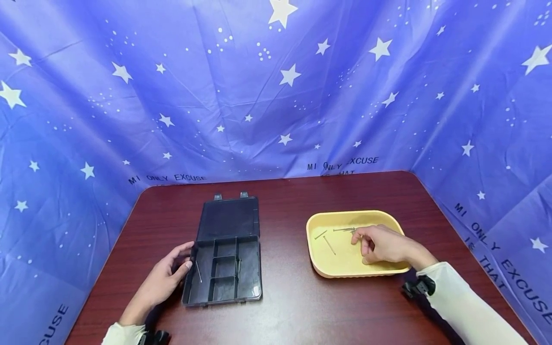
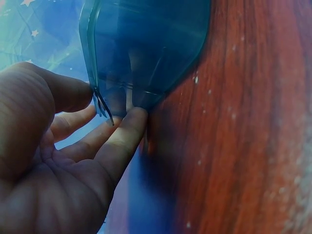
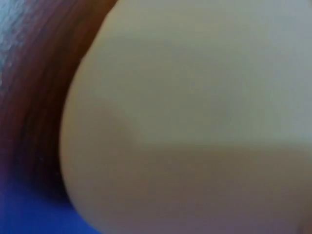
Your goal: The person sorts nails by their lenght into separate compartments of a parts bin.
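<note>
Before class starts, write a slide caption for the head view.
Left hand touching an open black compartment box; right hand at a yellow tray holding nail-like pieces.

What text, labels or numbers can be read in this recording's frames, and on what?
"MI ONLY EXCUSE": starry curtain, back left; line below mostly hidden.
"MI ONLY EXCUSE" and "IS THAT": curtain, right side.
"MI", "NLY", "XCUSE", "HAT": curtain, back right, broken by folds.
"CUSE": curtain, lower left, cut off.
Nothing legible on the black case or yellow tray.
</note>
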Demonstrator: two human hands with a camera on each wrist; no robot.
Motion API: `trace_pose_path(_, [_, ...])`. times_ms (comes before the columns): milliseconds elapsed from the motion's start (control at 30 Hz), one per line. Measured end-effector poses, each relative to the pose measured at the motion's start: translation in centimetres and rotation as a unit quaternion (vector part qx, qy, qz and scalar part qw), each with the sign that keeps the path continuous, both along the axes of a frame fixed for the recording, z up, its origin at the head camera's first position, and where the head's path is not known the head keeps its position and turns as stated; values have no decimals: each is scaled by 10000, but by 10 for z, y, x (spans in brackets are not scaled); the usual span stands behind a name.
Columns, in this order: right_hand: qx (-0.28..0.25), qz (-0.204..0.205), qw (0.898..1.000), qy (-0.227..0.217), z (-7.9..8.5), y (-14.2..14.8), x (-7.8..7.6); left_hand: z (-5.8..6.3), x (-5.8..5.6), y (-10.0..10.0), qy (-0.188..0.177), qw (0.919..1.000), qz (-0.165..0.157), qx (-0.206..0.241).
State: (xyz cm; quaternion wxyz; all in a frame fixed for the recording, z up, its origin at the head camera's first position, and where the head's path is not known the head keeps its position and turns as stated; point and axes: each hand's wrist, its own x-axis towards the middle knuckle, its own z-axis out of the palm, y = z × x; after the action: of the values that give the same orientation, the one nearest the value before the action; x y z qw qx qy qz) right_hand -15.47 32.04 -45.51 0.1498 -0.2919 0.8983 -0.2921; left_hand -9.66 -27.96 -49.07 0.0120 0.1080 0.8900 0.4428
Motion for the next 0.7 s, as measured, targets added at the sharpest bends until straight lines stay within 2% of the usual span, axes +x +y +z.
trace_pose_path(133, [46, 90, 9999, 68, 2, 1, 3, -1, 0, 1, -22, 9999, -25, 98])
trace_pose_path(267, [157, 177, 9989, 417, 0, 1, 4, -1, 0, 0, -51, 9999, -9, 127])
trace_pose_path(367, [132, 181, 9985, 506, -4, 0, 3, -2, 0, -1, -38, 9999, -14, 108])
trace_pose_path(500, [-148, 85, 9997, 170, -9, -2, 2, -4, 1, -2, -68, 9999, 14, 102])
trace_pose_path(600, [-522, -22, 9979, -378, -10, -2, 1, -5, 1, -1, -10, 10000, 36, 83])
trace_pose_path(700, [-911, -101, 9913, -941, -8, -2, -1, -5, 1, -1, 97, 9999, 27, 95])
